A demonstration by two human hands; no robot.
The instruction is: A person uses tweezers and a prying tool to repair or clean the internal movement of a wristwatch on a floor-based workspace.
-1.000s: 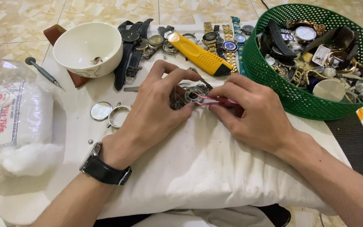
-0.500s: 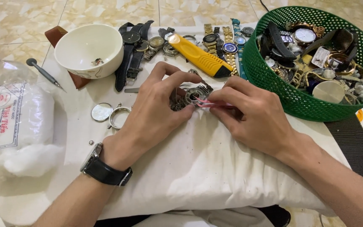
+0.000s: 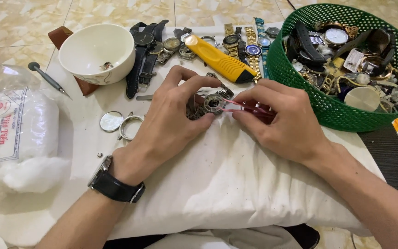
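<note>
— Watch (image 3: 213,103) first: where does it lie?

— On the white cloth (image 3: 236,184), between the two hands, near the cloth's far edge. Its round case faces up, open at the back as far as I can tell, and its metal bracelet runs off to the left under the left hand (image 3: 171,121).

— What is that hand doing?

— Its fingers curl over the bracelet and the thumb presses beside the case, pinning the watch to the cloth. So it is closed on the watch, not free.

— And the other?

— The right hand (image 3: 279,122) pinches red-handled tweezers (image 3: 245,106). Their long axis lies nearly level, from the right hand leftward, with the tips at the case's right edge. Whether they touch the movement inside, I cannot tell.

— Which hand is nearer the case?

— Both are close; the left is in contact, while the right reaches it only through the tweezers.

— Anything close by that could get in the way?

— A yellow utility knife (image 3: 217,57) lies slantwise just beyond the hands, a loose round crystal (image 3: 111,121) and bezel ring (image 3: 130,127) sit left of the left hand, and the green basket (image 3: 295,87) of watches stands to the right.
</note>
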